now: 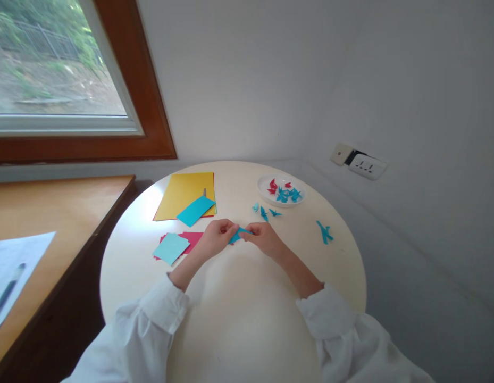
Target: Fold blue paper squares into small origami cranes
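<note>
A small folded piece of blue paper is pinched between both hands over the middle of the round table. My left hand grips its left side with thumb and fingers closed. From the other side my right hand holds it, fingers also closed. The hands hide part of the paper. Just beyond them lie several small blue origami cranes. To the left rests a light blue paper square on top of red paper sheets.
A white plate holds red and blue folded cranes. Blue paper strips lie at the right. Yellow sheets carry a blue rectangle of paper and a small grey object. The round white table stands beside a wooden desk.
</note>
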Action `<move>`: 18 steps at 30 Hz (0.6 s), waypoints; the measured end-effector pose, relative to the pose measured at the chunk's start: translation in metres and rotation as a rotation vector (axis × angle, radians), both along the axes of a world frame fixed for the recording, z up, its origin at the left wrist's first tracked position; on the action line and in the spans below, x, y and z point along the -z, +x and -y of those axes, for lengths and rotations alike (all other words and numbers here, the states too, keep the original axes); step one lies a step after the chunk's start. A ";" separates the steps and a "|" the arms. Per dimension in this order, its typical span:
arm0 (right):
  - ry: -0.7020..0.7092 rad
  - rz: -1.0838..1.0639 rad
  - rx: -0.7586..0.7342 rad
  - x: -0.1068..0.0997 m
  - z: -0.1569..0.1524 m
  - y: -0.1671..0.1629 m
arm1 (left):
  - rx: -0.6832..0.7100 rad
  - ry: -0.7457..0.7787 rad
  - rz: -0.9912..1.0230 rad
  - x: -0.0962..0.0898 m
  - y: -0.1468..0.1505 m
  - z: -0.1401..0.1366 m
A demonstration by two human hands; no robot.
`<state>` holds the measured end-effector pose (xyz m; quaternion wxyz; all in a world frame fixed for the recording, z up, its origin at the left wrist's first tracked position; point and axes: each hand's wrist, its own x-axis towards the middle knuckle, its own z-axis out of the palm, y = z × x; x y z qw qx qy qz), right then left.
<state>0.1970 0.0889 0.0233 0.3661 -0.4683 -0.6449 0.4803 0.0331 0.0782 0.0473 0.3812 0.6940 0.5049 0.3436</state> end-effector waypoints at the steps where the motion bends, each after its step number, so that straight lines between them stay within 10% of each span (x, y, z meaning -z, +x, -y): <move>1: 0.003 -0.020 -0.005 0.006 -0.001 0.001 | 0.034 -0.052 0.011 0.004 0.000 0.001; 18: 0.033 -0.006 0.024 0.023 0.000 0.000 | 0.031 -0.091 0.039 0.033 0.000 0.001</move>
